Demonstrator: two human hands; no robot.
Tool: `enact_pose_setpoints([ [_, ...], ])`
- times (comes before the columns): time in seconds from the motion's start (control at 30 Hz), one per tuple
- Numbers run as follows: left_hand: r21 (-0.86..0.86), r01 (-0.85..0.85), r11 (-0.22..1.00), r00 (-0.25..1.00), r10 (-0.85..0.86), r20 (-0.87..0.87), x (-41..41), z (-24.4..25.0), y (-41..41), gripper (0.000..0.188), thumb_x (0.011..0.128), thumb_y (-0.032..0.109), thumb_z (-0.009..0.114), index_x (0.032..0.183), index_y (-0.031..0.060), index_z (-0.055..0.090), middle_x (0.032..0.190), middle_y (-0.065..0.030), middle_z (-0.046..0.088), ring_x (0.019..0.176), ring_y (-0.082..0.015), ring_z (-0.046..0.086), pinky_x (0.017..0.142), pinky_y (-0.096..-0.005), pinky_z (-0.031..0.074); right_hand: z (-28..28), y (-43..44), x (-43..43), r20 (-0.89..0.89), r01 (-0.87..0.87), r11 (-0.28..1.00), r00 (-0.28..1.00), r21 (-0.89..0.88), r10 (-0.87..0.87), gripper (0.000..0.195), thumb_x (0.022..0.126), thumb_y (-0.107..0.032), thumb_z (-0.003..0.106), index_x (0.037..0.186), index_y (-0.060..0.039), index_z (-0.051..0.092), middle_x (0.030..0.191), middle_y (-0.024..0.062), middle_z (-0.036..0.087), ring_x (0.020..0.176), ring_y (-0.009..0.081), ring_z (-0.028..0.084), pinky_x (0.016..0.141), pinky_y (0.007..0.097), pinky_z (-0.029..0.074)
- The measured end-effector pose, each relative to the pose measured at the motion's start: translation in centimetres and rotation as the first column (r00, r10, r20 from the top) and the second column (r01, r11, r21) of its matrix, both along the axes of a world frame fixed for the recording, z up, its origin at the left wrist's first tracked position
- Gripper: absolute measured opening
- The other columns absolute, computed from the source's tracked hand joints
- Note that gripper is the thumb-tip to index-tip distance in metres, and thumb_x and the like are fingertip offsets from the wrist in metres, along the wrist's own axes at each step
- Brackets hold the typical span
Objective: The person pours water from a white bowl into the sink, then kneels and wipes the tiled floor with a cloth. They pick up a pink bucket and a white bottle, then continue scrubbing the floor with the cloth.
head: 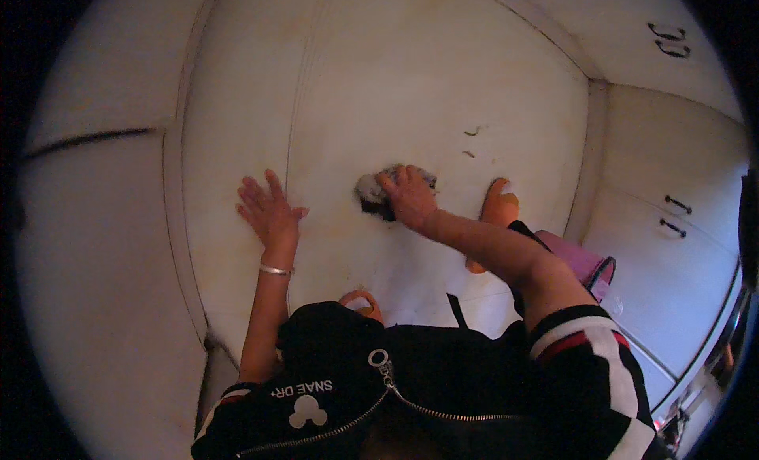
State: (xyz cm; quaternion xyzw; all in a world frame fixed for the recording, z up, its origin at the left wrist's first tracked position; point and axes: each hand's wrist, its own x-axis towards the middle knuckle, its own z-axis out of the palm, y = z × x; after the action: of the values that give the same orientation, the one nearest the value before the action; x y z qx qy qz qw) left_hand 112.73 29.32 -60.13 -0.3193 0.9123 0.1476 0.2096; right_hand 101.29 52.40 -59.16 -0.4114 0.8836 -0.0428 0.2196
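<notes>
My right hand (413, 200) presses down on a crumpled grey and dark cloth (370, 190) on the pale floor (379, 92). Its fingers curl over the top of the cloth and hide part of it. Off to the left, my left hand (267, 214) holds nothing, with its fingers spread and a silver bangle (276, 271) at the wrist. Whether that palm rests on the floor is hard to tell. Two small dark curved scraps (472, 132) lie beyond the cloth, to its right.
Orange slippers are on my feet: one (501, 208) right of the cloth, the other (370, 306) near my body. Behind my right arm is a pink bin (566, 255). White cabinets (637, 163) with dark handles (678, 205) line the right; pale panels (95, 234) border the left.
</notes>
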Motion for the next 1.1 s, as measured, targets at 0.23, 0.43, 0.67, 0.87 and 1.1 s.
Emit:
enact_pose_setpoints([
  [0.23,-0.071,0.056,0.996,0.998,-0.053,0.038,-0.1,-0.1,0.1,0.100,0.063,0.036,0.076,0.140,0.0103,0.017,0.141,-0.0310,0.009,0.130,-0.0476,0.014,0.102,-0.0581,0.014,-0.5,-0.1,0.2,-0.034,0.013,0.999,0.999,-0.033,-0.014,0.045,0.072,-0.010,0.054,0.116,-0.0095,0.046,0.101,0.0208,0.048,0.097,0.0351,0.046,0.085,0.0431,0.040],
  [0.43,-0.063,0.066,0.996,0.997,-0.063,0.048,-0.7,-0.1,0.8,0.102,0.062,0.039,0.076,0.140,0.0096,0.016,0.140,-0.0327,0.008,0.128,-0.0487,0.015,0.102,-0.0579,0.014,0.5,0.3,-0.1,-0.076,-0.058,0.990,0.995,0.127,0.069,0.042,0.074,-0.010,0.053,0.116,-0.0123,0.046,0.104,0.0195,0.046,0.098,0.0340,0.045,0.081,0.0434,0.043],
  [0.67,-0.185,0.094,0.978,0.995,-0.099,-0.016,1.8,-1.9,-1.6,0.107,0.060,0.044,0.076,0.140,0.0093,0.014,0.139,-0.0340,0.011,0.128,-0.0487,0.018,0.101,-0.0563,0.019,5.8,-5.5,-11.5,-0.084,-0.172,0.985,0.982,-0.015,0.171,0.026,0.079,-0.017,0.052,0.104,-0.0101,0.054,0.099,0.0193,0.052,0.093,0.0349,0.051,0.075,0.0446,0.047],
  [0.87,-0.204,0.216,0.955,0.975,-0.223,-0.010,-0.4,-2.1,-0.3,0.111,0.057,0.048,0.076,0.140,0.0078,0.014,0.135,-0.0367,0.016,0.122,-0.0515,0.026,0.098,-0.0552,0.025,-2.2,2.1,-26.4,-0.513,-0.355,0.933,0.811,-0.051,0.281,0.038,0.079,-0.025,0.056,0.116,-0.0144,0.052,0.106,0.0154,0.051,0.103,0.0311,0.049,0.081,0.0416,0.047],
  [1.1,-0.144,0.127,0.981,0.989,-0.114,0.094,0.4,0.4,-1.8,0.109,0.057,0.044,0.077,0.139,0.0063,0.016,0.136,-0.0371,0.013,0.125,-0.0508,0.019,0.102,-0.0509,0.019,-1.4,8.1,-15.7,-0.391,0.045,0.991,0.916,-0.124,-0.091,0.050,0.077,-0.025,0.058,0.122,-0.0085,0.043,0.107,0.0203,0.050,0.096,0.0349,0.049,0.079,0.0437,0.043],
])
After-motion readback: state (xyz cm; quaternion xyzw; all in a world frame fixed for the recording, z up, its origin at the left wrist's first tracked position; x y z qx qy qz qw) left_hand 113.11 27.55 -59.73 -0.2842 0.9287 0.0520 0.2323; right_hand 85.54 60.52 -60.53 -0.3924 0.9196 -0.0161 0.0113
